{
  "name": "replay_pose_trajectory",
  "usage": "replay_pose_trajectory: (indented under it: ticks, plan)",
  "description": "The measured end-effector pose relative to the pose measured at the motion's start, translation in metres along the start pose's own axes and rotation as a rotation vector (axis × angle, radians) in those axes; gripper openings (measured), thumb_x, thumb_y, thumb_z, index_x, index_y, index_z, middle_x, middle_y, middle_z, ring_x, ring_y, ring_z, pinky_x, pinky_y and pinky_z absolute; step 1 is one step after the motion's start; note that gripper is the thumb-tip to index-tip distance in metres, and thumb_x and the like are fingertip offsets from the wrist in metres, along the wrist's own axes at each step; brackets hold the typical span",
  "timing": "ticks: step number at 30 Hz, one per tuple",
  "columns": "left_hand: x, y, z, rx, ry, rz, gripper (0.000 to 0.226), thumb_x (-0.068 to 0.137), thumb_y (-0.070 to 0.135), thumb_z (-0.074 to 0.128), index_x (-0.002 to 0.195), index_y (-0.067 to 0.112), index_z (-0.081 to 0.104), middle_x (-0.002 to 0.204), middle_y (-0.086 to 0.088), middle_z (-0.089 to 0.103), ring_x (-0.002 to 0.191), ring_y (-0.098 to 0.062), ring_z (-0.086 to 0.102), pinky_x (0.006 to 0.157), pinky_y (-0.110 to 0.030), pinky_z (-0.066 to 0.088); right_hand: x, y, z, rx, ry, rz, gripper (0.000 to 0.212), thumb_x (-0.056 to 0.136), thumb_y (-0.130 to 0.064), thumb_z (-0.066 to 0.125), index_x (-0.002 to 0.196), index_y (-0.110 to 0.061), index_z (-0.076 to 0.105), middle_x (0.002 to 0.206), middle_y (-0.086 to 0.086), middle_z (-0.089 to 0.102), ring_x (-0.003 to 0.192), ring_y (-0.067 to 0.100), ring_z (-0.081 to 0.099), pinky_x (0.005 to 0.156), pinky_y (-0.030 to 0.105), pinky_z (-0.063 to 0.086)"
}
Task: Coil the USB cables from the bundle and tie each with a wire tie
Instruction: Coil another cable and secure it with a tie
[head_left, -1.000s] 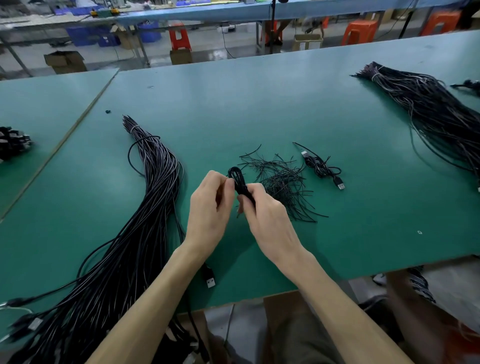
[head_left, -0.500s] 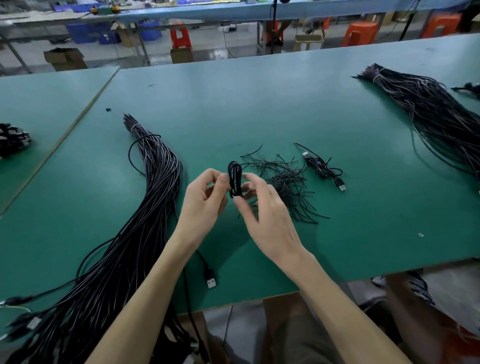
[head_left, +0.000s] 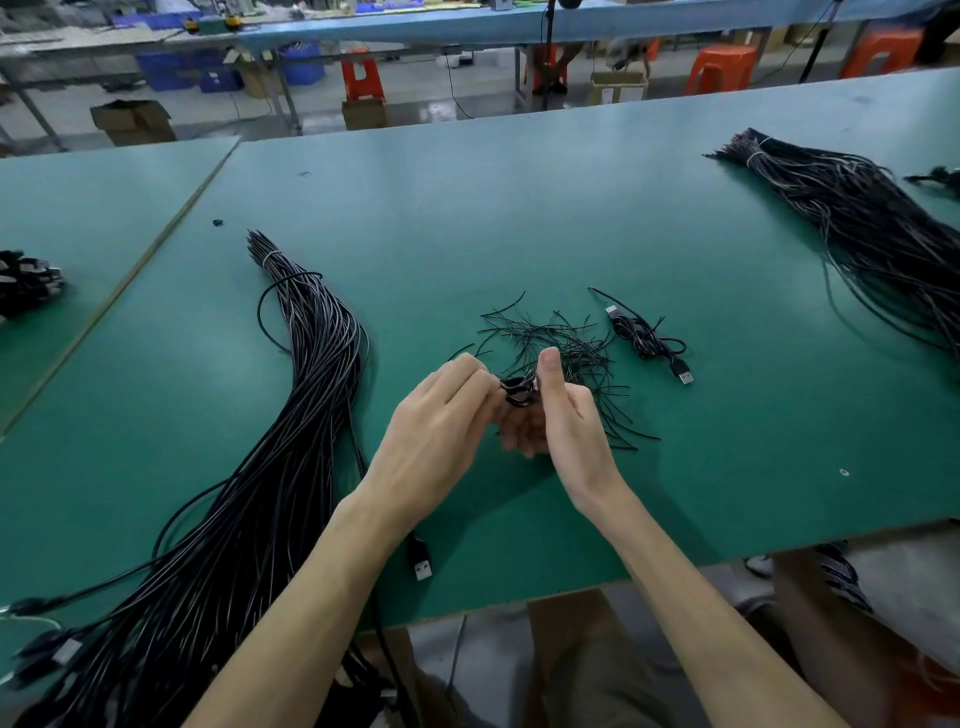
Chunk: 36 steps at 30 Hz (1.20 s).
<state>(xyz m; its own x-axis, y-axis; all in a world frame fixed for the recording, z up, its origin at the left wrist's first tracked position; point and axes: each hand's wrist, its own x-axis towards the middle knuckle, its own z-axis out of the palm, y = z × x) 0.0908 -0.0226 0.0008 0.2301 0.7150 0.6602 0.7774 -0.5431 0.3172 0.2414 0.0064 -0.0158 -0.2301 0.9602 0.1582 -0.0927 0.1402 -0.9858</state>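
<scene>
Green matting covers the workbench (head_left: 519, 208), and just above its near half the two hands meet over a small coiled cable (head_left: 517, 391). Both grip it: the left hand (head_left: 441, 436) pinches the coil's left side with its fingertips, while the right hand (head_left: 563, 421) closes round the other side, thumb raised above it. The step in hand looks like tying, with the coil made and a tie being wound or twisted about its middle, though whether a tie is on it at all cannot be made out, since the fingers cover most of the coil. The next move probably calls for keeping the loops pinched together while the tie ends are twisted tight. Just beyond the hands lies the loose pile of wire ties (head_left: 561, 358), and near its right a finished cable (head_left: 649, 340) rests on the bench. To the left stretches the big bundle (head_left: 291, 395) of uncoiled cables, its near end cut off by the frame; a loose USB plug (head_left: 422, 564) shows by the left forearm, its cord hidden beneath the arm.
</scene>
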Motion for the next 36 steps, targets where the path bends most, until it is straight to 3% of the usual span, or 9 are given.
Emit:
replay_pose_trajectory:
  ticks: [5,8,11,15,21,25,28,31,36]
  plan:
    - [-0.001,0.003,0.002,-0.047,0.011,-0.063,0.025,0.107,0.011,0.046,0.089,0.000,0.058,0.087,-0.007,0.051,0.068,-0.022,0.047,0.066,-0.033,0.045,0.001,-0.001,-0.003,-0.010,-0.040,0.042,0.075,0.107,-0.054,0.037,0.079,0.011,0.061,0.063,0.010,0.058,0.058,0.017,0.048,0.051,0.021,0.035]
    - [-0.003,0.003,0.005,-0.121,0.010,-0.124,0.027,0.109,0.019,0.042,0.091,0.003,0.055,0.090,-0.004,0.048,0.069,-0.023,0.046,0.064,-0.039,0.043,0.000,-0.002,-0.003,0.022,-0.060,0.036,0.061,0.106,-0.049,0.039,0.079,-0.001,0.066,0.065,0.001,0.060,0.059,0.011,0.048,0.050,0.017,0.035]
    - [-0.003,0.001,0.005,-0.111,0.006,-0.089,0.025,0.109,0.016,0.044,0.093,0.002,0.057,0.091,-0.005,0.049,0.071,-0.026,0.050,0.066,-0.042,0.047,-0.001,-0.005,-0.001,0.014,-0.056,0.041,0.066,0.105,-0.062,0.031,0.068,-0.022,0.069,0.064,0.005,0.060,0.060,0.013,0.049,0.051,0.018,0.035]
    - [-0.001,0.001,0.006,-0.005,-0.019,0.019,0.019,0.105,0.005,0.049,0.091,-0.001,0.061,0.089,-0.008,0.052,0.073,-0.029,0.053,0.069,-0.044,0.051,0.001,-0.007,-0.001,-0.022,-0.029,0.073,0.074,0.101,-0.069,0.029,0.059,-0.021,0.065,0.060,0.006,0.059,0.057,0.012,0.051,0.051,0.022,0.039]
    - [-0.002,-0.004,0.005,-0.099,0.007,-0.046,0.024,0.108,0.014,0.044,0.091,0.002,0.056,0.090,-0.004,0.048,0.072,-0.023,0.045,0.066,-0.034,0.043,0.001,-0.006,-0.003,-0.019,-0.025,0.047,0.035,0.097,-0.038,0.052,0.069,-0.019,0.061,0.066,-0.001,0.058,0.055,0.009,0.050,0.047,0.020,0.037]
    - [-0.004,0.000,0.007,-0.181,0.010,-0.171,0.021,0.108,0.014,0.047,0.089,0.007,0.053,0.087,0.005,0.043,0.069,-0.014,0.041,0.064,-0.021,0.035,-0.001,-0.004,-0.003,-0.071,-0.039,-0.055,0.026,0.100,-0.028,0.054,0.076,-0.026,0.064,0.065,-0.012,0.054,0.058,0.005,0.050,0.052,0.017,0.043]
    - [-0.002,-0.001,0.006,-0.211,0.063,-0.268,0.022,0.106,0.011,0.051,0.084,0.008,0.052,0.082,0.007,0.044,0.067,-0.008,0.041,0.063,-0.014,0.031,-0.001,-0.002,-0.001,-0.161,-0.057,-0.141,0.019,0.105,-0.025,0.055,0.092,-0.022,0.068,0.072,-0.013,0.061,0.065,0.008,0.056,0.058,0.025,0.050]
    - [0.001,-0.002,0.005,-0.272,0.106,-0.333,0.026,0.106,0.009,0.052,0.080,0.008,0.051,0.075,0.005,0.044,0.062,-0.008,0.038,0.060,-0.015,0.030,0.000,0.002,0.000,-0.231,-0.056,-0.189,0.014,0.106,-0.022,0.057,0.105,-0.015,0.069,0.086,-0.010,0.069,0.082,0.010,0.067,0.074,0.032,0.057]
    - [-0.002,-0.006,0.007,-0.480,0.023,-0.444,0.030,0.108,0.021,0.049,0.082,0.005,0.051,0.065,0.000,0.043,0.058,-0.015,0.034,0.055,-0.030,0.030,-0.002,0.006,0.001,-0.427,0.054,-0.329,0.015,0.102,-0.013,0.063,0.115,-0.014,0.070,0.098,-0.018,0.069,0.093,0.009,0.068,0.083,0.019,0.052]
